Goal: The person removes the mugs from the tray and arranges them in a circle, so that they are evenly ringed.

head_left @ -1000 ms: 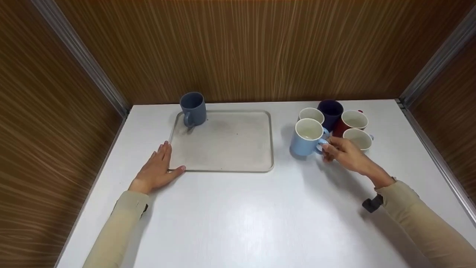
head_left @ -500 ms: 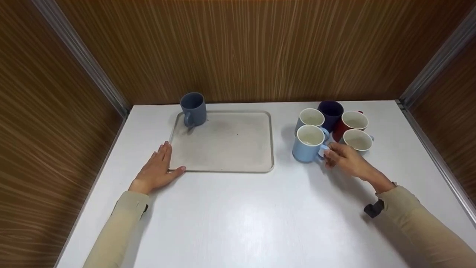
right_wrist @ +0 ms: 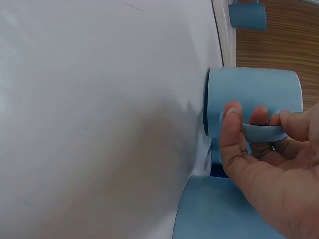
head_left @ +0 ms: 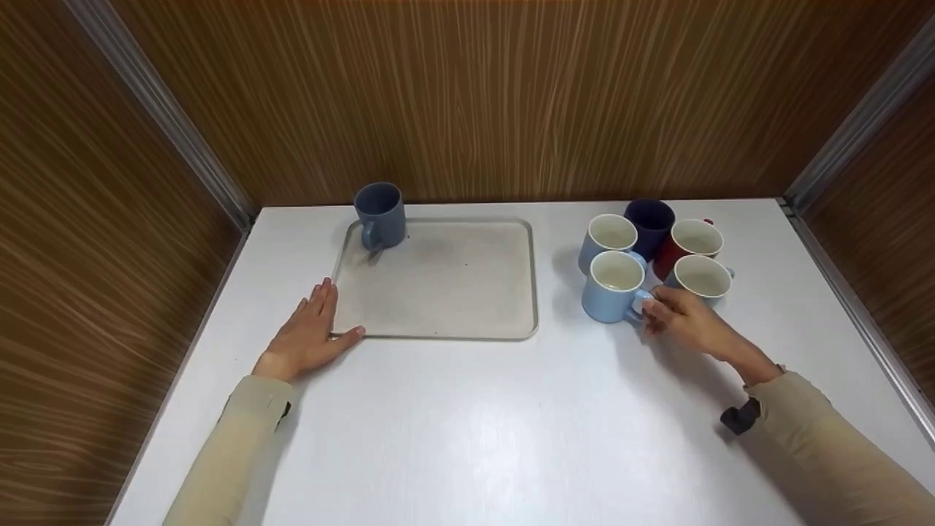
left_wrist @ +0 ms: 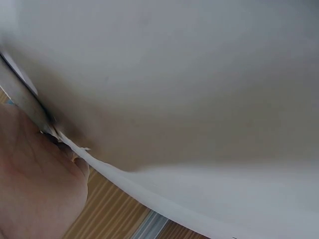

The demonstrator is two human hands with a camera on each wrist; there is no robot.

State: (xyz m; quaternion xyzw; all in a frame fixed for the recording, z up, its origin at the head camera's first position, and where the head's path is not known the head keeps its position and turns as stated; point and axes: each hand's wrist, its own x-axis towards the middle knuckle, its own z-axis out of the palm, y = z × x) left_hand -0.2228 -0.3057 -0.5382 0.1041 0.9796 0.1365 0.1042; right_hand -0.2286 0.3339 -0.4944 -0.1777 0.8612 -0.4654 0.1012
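Note:
In the head view my right hand [head_left: 687,321] pinches the handle of a light blue mug [head_left: 608,299] with a pale inside. The right wrist view shows the thumb and fingers round that handle [right_wrist: 263,133], with the mug upright and its base close to the table. Behind it stands another light blue mug [head_left: 593,252]. My left hand [head_left: 307,340] lies flat with fingers straight at the left front corner of a beige tray [head_left: 438,292], thumb along its front edge. A grey-blue mug [head_left: 387,223] stands upright on the tray's back left corner.
A dark navy mug [head_left: 650,223], a red mug [head_left: 666,257] and a pale-rimmed bluish mug [head_left: 703,281] cluster beside the right hand. A white table [head_left: 453,431] carries everything, with wood-grain panels [head_left: 467,102] at the back and sides.
My right hand has drawn the light blue mug toward me and slightly right, away from the mug behind it, lowering it as well. My left hand has stayed put.

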